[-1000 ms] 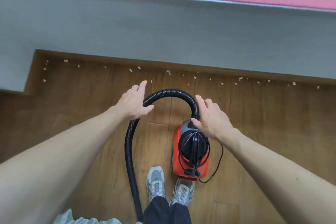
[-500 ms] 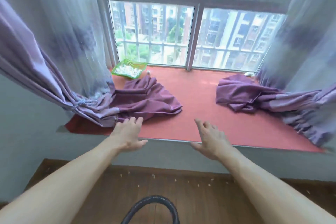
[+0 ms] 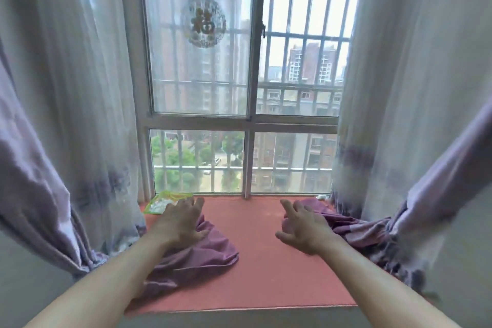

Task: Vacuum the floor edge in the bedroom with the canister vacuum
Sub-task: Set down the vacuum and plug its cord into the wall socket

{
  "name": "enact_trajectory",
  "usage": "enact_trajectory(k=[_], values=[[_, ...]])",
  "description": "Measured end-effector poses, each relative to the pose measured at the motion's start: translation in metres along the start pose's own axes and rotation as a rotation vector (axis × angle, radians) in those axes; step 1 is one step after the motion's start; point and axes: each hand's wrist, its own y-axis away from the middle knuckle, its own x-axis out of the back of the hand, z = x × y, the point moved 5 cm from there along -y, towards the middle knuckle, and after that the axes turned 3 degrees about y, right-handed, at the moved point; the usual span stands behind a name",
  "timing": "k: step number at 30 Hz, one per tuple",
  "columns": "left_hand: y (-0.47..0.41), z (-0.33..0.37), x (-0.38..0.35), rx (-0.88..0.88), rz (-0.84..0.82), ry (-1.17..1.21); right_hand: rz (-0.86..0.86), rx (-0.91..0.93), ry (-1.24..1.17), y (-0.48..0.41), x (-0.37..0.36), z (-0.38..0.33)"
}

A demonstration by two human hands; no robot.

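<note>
Your left hand is stretched forward with fingers straight and spread, holding nothing; it lies over the heaped purple curtain end on the red window seat, though whether the palm touches the cloth or hovers above it cannot be told. Your right hand is also empty, fingers apart and loosely bent, in front of the other purple heap, part of which it covers. The canister vacuum does not show anywhere in this view, and the floor edge is cut off below the seat's front lip. A green packet sits in the seat's far left corner, half hidden by your left fingers and blurred. A small pale object at the far right corner is too small to identify. Behind stands the barred window, bearing a round decal.
</note>
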Motion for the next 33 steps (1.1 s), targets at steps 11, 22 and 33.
enact_trajectory(k=[11, 22, 33], values=[[-0.006, 0.075, 0.055, -0.132, -0.003, -0.004, 0.032, 0.029, 0.054, 0.041, 0.049, 0.016], [-0.03, 0.084, 0.088, -0.2, 0.03, -0.042, 0.027, -0.004, 0.122, 0.037, 0.071, 0.032], [-0.085, 0.094, 0.064, -0.344, 0.032, 0.004, -0.013, -0.164, 0.091, 0.023, 0.063, 0.051]])
